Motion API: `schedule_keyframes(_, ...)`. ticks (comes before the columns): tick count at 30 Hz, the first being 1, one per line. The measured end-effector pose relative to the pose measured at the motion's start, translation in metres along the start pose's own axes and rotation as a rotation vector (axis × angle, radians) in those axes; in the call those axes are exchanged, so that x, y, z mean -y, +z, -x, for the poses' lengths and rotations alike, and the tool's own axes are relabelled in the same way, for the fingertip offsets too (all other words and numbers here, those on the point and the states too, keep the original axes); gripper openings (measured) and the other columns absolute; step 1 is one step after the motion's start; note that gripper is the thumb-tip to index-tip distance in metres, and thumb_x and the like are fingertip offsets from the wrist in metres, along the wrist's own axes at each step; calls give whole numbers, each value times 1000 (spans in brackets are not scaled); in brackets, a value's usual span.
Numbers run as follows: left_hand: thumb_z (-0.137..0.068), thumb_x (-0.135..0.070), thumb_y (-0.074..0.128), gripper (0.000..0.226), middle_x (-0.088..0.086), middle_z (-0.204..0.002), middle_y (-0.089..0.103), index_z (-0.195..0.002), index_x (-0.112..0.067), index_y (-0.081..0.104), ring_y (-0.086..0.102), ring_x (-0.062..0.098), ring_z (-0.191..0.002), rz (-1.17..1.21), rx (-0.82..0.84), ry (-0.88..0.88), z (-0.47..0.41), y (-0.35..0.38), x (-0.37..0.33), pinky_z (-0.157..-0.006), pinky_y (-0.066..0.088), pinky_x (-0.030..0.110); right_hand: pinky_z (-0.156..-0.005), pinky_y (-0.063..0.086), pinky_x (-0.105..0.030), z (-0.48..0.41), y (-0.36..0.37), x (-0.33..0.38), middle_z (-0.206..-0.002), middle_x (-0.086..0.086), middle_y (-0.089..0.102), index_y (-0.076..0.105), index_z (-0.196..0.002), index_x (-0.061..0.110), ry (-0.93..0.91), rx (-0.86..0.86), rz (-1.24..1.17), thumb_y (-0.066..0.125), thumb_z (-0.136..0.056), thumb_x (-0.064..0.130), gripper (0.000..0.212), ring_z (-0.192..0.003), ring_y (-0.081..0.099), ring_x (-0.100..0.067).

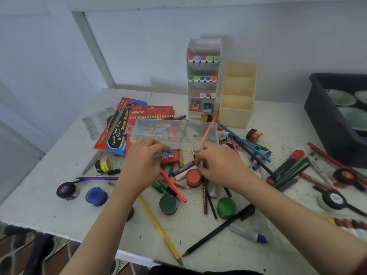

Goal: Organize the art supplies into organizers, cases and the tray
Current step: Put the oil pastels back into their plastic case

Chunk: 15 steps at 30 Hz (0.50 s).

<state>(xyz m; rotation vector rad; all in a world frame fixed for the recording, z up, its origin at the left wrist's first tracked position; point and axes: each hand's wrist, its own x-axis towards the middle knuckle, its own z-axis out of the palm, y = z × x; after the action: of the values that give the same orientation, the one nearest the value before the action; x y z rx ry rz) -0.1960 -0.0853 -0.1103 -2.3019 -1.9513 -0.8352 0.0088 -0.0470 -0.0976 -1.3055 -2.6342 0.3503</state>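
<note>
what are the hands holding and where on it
The left hand and right hand both grip the clear plastic case by its near long edge.

White speckled table (pixel 198 235). Back edge: cream organizer (pixel 236 114). Right edge: dark navy tray (pixel 317 116). Red-blue pencil boxes (pixel 117 132), clear case (pixel 174 133), orange pot (pixel 193 177) mid-table. Left edge: blue pot (pixel 96 196), purple pot (pixel 67 190). Front edge: yellow pencil (pixel 158 227).

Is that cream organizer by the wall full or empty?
Empty, as far as shown: the organizer's three compartments show bare walls, nothing sticking out.
</note>
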Motion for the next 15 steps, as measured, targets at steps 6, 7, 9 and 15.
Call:
schedule_keyframes(6, -77, 17, 57, 38, -3, -89, 64, -91, -15, 73, 46, 16, -88, 84, -4, -114, 9, -13, 6, -80, 31, 27, -75, 30, -22, -1, -1, 0, -100, 5, 56, 68, -103, 29, -5, 27, -33, 59, -89, 29, 17, -89, 54, -14)
schedule_keyframes(7, -77, 16, 57, 38, -5, -89, 62, -91, -15, 73, 46, 15, -89, 94, -6, -124, 11, -14, 6, -81, 32, 27, -75, 30, -22, -2, 0, 0, -100, 5, 56, 68, -103, 28, -9, 32, -32, 59, -89, 28, 17, -90, 54, -15)
schedule_keyframes(9, -77, 15, 58, 37, -9, -88, 59, -91, -16, 73, 47, 16, -89, 102, -8, -129, 15, -16, 7, -81, 33, 27, -73, 30, -22, -3, 2, -2, -99, 5, 55, 67, -102, 27, -22, 47, -23, 59, -89, 27, 15, -90, 53, -14)
schedule_keyframes(15, -80, 10, 60, 34, -10, -91, 65, -90, -20, 72, 51, 16, -91, 126, 8, -163, 24, -20, 6, -79, 31, 11, -64, 38, -15, 9, -1, -16, -85, 16, 54, 57, -86, 27, -11, 58, -290, 61, -87, 29, 4, -75, 49, 1)
